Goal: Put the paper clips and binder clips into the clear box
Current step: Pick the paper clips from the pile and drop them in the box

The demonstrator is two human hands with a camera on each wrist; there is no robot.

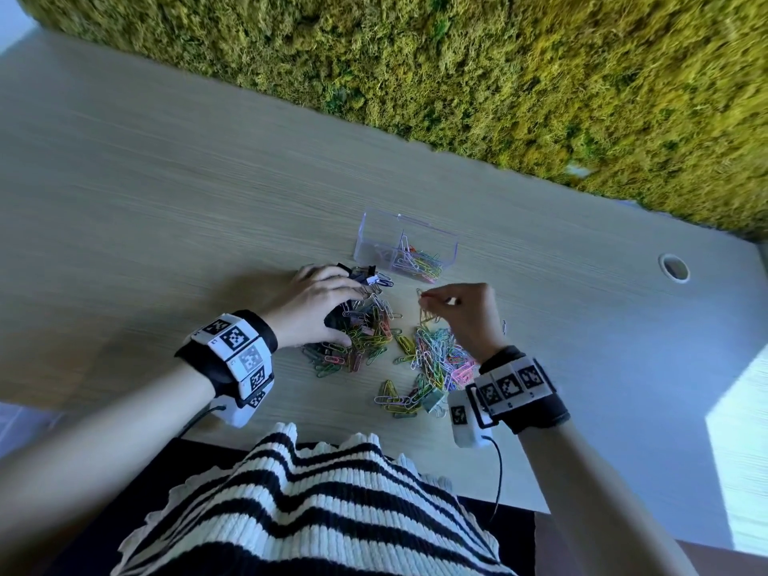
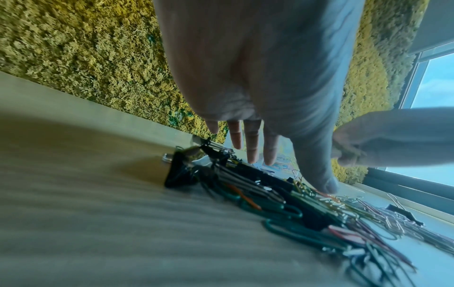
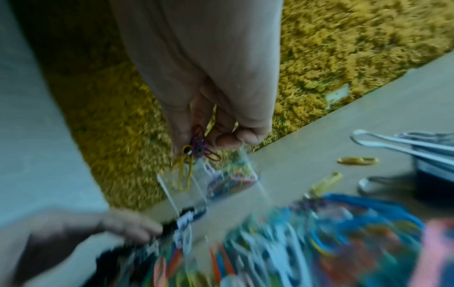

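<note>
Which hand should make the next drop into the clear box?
Right. The right hand already pinches a few paper clips near the clear box; the left hand lies over the pile.

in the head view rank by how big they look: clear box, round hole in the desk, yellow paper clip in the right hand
1. clear box
2. round hole in the desk
3. yellow paper clip, hanging from the right hand

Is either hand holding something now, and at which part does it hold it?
The right hand pinches a small bunch of paper clips by their upper ends; a yellow one dangles. The left hand lies spread over the pile, gripping nothing visible.
</note>
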